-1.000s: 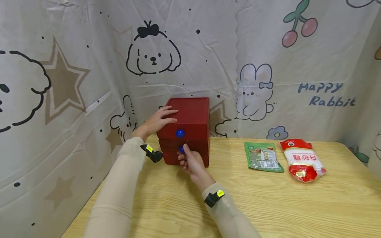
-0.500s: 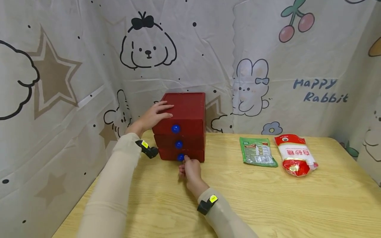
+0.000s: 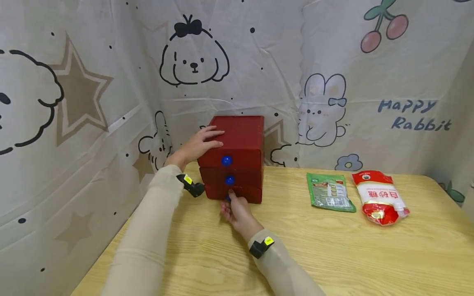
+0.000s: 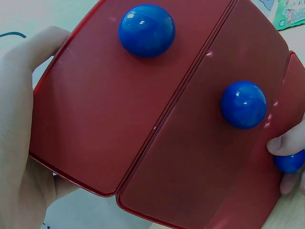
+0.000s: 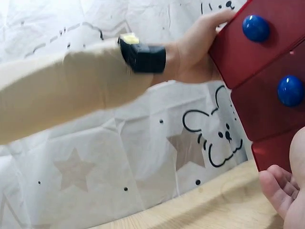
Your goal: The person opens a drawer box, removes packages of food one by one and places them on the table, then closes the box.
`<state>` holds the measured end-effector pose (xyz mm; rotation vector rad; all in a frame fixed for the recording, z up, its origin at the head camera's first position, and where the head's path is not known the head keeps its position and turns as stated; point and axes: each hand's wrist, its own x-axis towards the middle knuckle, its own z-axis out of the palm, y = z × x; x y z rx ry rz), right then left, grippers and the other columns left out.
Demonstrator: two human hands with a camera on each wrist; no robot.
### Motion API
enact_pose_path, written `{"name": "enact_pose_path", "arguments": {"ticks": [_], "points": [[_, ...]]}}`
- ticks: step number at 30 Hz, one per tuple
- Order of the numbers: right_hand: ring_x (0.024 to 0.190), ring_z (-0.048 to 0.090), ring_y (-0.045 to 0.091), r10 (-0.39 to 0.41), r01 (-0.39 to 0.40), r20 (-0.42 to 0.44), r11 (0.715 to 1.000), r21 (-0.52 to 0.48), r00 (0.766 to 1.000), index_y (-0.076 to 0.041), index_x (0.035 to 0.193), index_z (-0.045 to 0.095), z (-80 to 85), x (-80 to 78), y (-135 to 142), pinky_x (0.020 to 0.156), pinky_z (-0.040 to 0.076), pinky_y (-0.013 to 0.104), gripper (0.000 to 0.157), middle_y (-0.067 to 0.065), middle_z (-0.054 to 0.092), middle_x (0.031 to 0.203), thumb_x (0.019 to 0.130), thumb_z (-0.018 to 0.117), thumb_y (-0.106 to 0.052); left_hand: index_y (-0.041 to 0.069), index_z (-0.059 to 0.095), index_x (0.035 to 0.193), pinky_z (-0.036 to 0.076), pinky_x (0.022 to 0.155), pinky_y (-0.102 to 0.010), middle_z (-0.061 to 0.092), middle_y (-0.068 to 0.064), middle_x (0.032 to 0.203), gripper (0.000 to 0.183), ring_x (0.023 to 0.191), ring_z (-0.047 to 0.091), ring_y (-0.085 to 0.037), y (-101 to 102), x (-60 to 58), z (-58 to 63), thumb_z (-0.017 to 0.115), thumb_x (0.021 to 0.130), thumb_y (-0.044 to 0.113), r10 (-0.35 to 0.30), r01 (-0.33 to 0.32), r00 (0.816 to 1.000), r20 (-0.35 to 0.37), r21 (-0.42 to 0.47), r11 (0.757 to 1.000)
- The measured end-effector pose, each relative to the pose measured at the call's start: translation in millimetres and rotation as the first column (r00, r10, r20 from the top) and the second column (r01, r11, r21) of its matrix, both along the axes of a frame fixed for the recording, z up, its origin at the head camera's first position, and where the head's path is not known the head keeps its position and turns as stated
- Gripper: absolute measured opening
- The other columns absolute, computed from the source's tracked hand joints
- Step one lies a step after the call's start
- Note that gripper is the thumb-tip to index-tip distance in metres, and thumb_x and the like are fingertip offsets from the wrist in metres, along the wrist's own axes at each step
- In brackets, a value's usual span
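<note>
A red three-drawer box stands at the back of the table, all drawer fronts closed. Each front has a round blue knob: the top knob, the middle knob and the bottom knob. My left hand rests on the box's upper left corner, fingers stretched over its top. Low in front, my right hand pinches the bottom knob, thumb above and a finger below in the left wrist view. That knob is mostly covered in the head view.
To the right on the wooden table lie a green packet and a red-and-white bag. A printed cloth hangs close behind the box and along the left side.
My right hand has moved down from the middle knob to the bottom one and now pinches it. My left hand has stayed on the box. The head view has shifted slightly.
</note>
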<state>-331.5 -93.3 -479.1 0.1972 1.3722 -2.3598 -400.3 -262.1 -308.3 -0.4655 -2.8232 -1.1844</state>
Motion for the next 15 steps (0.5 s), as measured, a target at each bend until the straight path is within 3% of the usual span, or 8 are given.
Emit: {"name": "enact_pose_path", "arguments": {"ticks": [15], "points": [[0.058, 0.055, 0.009, -0.047, 0.048, 0.013, 0.994, -0.097, 0.999, 0.003, 0.106, 0.051, -0.5, 8.8, -1.6, 0.056, 0.052, 0.019, 0.029, 0.005, 0.057, 0.069, 0.113, 0.044, -0.024, 0.016, 0.053, 0.154, 0.016, 0.120, -0.061, 0.023, -0.003, 0.169, 0.057, 0.155, 0.015, -0.032, 2.3, 0.5, -0.1, 0.062, 0.102, 0.036, 0.007, -0.007, 1.000, -0.006, 0.006, 1.000]]}}
